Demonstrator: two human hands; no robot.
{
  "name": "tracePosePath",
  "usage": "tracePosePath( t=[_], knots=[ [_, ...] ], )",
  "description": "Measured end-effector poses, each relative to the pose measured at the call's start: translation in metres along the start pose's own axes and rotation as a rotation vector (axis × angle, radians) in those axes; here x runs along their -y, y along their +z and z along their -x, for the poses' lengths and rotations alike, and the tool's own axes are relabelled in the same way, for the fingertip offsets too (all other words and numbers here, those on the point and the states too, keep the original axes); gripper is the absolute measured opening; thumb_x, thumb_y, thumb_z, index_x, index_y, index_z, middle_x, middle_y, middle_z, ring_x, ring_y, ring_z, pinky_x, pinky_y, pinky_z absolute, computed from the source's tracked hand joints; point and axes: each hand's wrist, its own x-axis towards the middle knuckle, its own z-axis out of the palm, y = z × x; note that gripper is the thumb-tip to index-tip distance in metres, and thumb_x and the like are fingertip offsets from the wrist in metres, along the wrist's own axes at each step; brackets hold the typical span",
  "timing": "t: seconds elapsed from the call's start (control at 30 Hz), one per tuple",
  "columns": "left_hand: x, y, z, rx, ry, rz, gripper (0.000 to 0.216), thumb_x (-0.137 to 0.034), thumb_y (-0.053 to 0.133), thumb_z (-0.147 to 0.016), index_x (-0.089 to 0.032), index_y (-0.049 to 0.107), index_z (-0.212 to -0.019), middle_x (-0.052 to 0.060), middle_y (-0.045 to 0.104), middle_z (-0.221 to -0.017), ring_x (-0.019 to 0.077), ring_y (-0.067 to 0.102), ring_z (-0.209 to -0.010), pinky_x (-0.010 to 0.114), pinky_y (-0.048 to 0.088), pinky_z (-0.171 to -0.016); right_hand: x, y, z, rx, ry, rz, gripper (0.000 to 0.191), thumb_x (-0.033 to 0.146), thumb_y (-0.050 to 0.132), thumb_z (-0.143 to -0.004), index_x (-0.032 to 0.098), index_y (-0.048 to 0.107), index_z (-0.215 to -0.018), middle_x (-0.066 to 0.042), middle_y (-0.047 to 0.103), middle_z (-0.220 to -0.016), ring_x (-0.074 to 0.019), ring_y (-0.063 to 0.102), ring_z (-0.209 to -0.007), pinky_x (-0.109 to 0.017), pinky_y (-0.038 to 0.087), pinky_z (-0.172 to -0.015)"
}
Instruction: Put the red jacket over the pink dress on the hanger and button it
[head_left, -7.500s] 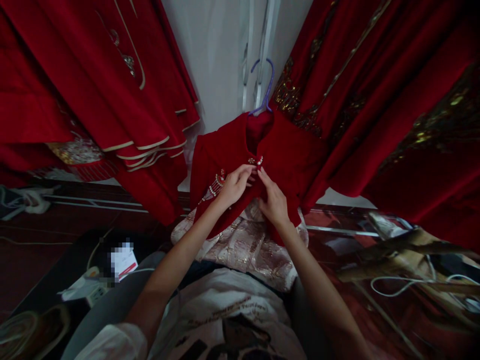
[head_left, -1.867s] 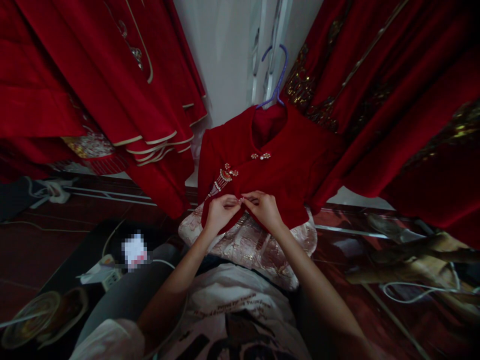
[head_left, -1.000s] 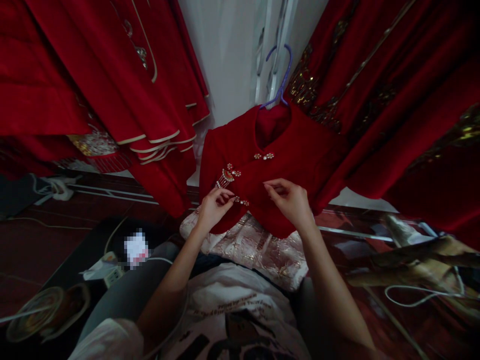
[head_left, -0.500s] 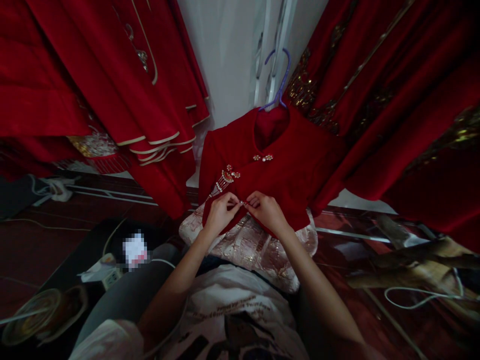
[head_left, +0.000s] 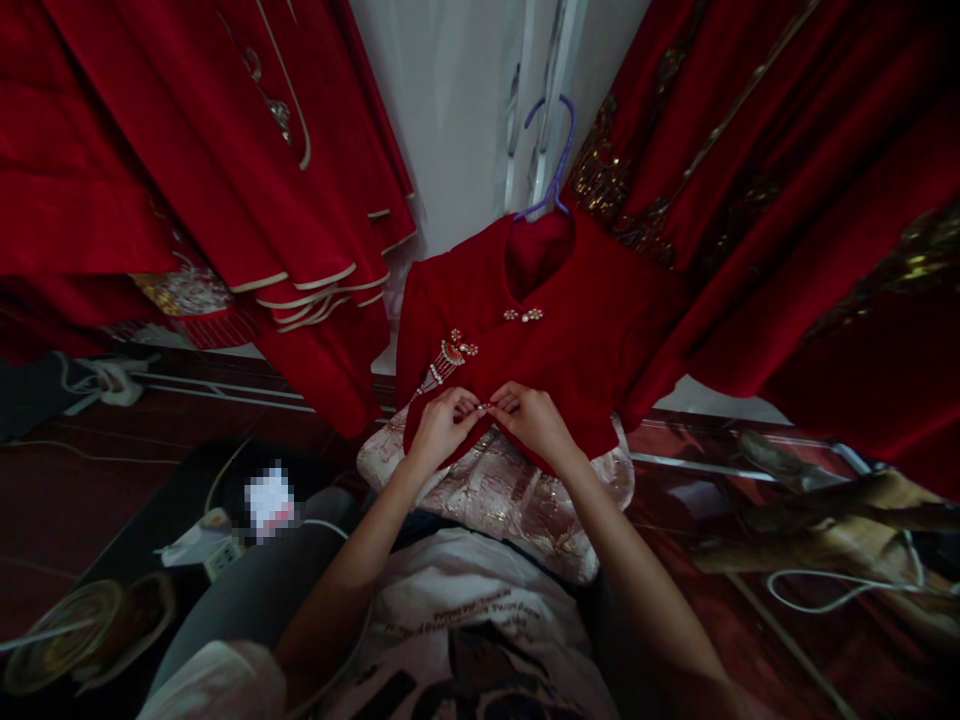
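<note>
Two fingertip pinches — left hand point(head_left: 444, 422) and right hand point(head_left: 529, 418) — close on the lower clasp point(head_left: 483, 407) of the red jacket point(head_left: 581, 335). The fingers cover most of this clasp, so whether its halves are joined cannot be told. The jacket sits on a purple hanger point(head_left: 555, 192), at 12 o'clock from the person's lap.

Handling: expect a light, limp garment with little slip; its matte cloth looks soft and napped. Treat the clasp as small, hard and easily strained. Grip it at the base, close to the cloth, not by the beads.

The upper clasp point(head_left: 523, 315), at 1 o'clock from the hands, combines flower shapes and a round, pearl-like bead. The fan-shaped ornament point(head_left: 453, 354), at 11 o'clock, trails beaded strands, probably the likeliest part to snag. At 5 o'clock lies pale brocade point(head_left: 521, 495), crinkled and glossy.
</note>
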Motion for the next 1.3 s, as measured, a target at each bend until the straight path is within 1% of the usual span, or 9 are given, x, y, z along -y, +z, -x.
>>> tracePosePath(
  t=[0.13, 0.43, 0.53, 0.6, 0.7, 0.83, 0.93, 1.07, 1.3],
  knots=[
    [-0.002, -0.002, -0.001, -0.015, 0.009, 0.03, 0.01, -0.026, 0.067, -0.083, -0.018, 0.061, -0.085, 0.001, 0.065, -0.086, 0.0119, 0.066, -0.077, 0.025, 0.057, -0.075, 0.001, 0.0, 0.0, -0.01, -0.008, -0.018, 0.008, 0.019, 0.065, -0.082, 0.018, 0.066, -0.09, -0.002, 0.072, -0.079, -0.0136, 0.067, -0.073, -0.024, 0.052, -0.071],
    [-0.005, -0.005, -0.005, -0.014, -0.003, 0.006, 0.018, -0.035, 0.066, -0.084, -0.019, 0.059, -0.088, 0.0, 0.066, -0.082, 0.0124, 0.065, -0.074, 0.024, 0.057, -0.067, -0.002, -0.005, 0.0, 0.016, -0.015, -0.072, 0.008, 0.022, 0.068, -0.081, 0.018, 0.067, -0.088, -0.003, 0.071, -0.077, -0.0139, 0.067, -0.072, -0.025, 0.052, -0.07],
    [-0.012, -0.028, -0.026, -0.127, 0.122, -0.187, 0.022, -0.036, 0.061, -0.088, -0.02, 0.06, -0.103, 0.004, 0.062, -0.097, 0.0145, 0.062, -0.083, 0.028, 0.056, -0.073, -0.006, -0.016, 0.001, 0.095, -0.054, -0.14, 0.009, 0.024, 0.069, -0.08, 0.017, 0.067, -0.086, -0.003, 0.071, -0.079, -0.0137, 0.066, -0.071, -0.025, 0.053, -0.069],
    [-0.018, -0.047, -0.045, -0.166, 0.255, -0.39, 0.025, -0.033, 0.056, -0.091, -0.022, 0.06, -0.114, 0.008, 0.057, -0.112, 0.0196, 0.057, -0.102, 0.037, 0.053, -0.089, -0.007, -0.025, 0.003, 0.143, -0.07, -0.18, 0.008, 0.024, 0.068, -0.081, 0.018, 0.067, -0.085, -0.003, 0.072, -0.08, -0.0136, 0.066, -0.072, -0.025, 0.053, -0.069],
    [-0.026, -0.073, -0.075, -0.042, 0.459, -0.635, 0.021, -0.031, 0.056, -0.091, -0.024, 0.064, -0.11, 0.01, 0.047, -0.127, 0.027, 0.044, -0.122, 0.046, 0.044, -0.102, -0.005, -0.035, 0.005, 0.169, -0.07, -0.197, 0.01, 0.026, 0.069, -0.081, 0.018, 0.067, -0.085, -0.003, 0.072, -0.082, -0.0138, 0.066, -0.073, -0.026, 0.053, -0.069],
    [-0.032, -0.088, -0.099, 0.162, 0.675, -0.769, 0.014, -0.028, 0.055, -0.091, -0.02, 0.064, -0.098, 0.01, 0.048, -0.132, 0.0265, 0.043, -0.125, 0.051, 0.033, -0.111, -0.005, -0.038, 0.006, 0.185, -0.076, -0.193, 0.011, 0.027, 0.069, -0.081, 0.018, 0.067, -0.086, -0.003, 0.072, -0.081, -0.0139, 0.065, -0.073, -0.026, 0.052, -0.069],
    [-0.033, -0.087, -0.109, 0.255, 0.789, -0.835, 0.013, -0.024, 0.05, -0.094, -0.018, 0.061, -0.096, 0.008, 0.06, -0.114, 0.0218, 0.051, -0.114, 0.052, 0.024, -0.117, -0.007, -0.035, 0.005, 0.189, -0.088, -0.192, 0.011, 0.026, 0.068, -0.08, 0.017, 0.067, -0.088, -0.003, 0.071, -0.08, -0.0139, 0.065, -0.072, -0.025, 0.051, -0.069],
    [-0.033, -0.078, -0.119, 0.313, 0.89, -0.955, 0.02, -0.023, 0.042, -0.097, -0.017, 0.061, -0.093, 0.004, 0.062, -0.084, 0.018, 0.056, -0.089, 0.046, 0.031, -0.11, -0.006, -0.034, 0.006, 0.196, -0.087, -0.203, 0.011, 0.024, 0.067, -0.081, 0.017, 0.066, -0.089, -0.004, 0.071, -0.08, -0.0138, 0.065, -0.072, -0.025, 0.051, -0.067],
    [-0.072, -0.045, -0.132, 0.069, 0.795, -0.786, 0.033, -0.036, 0.042, -0.097, -0.017, 0.057, -0.12, 0.011, 0.059, -0.108, 0.0228, 0.052, -0.1, 0.04, 0.039, -0.092, 0.002, -0.053, 0.013, 0.279, -0.048, -0.161, 0.017, 0.032, 0.068, -0.08, 0.017, 0.067, -0.086, -0.003, 0.07, -0.078, -0.0139, 0.065, -0.071, -0.025, 0.05, -0.066]
  ],
)
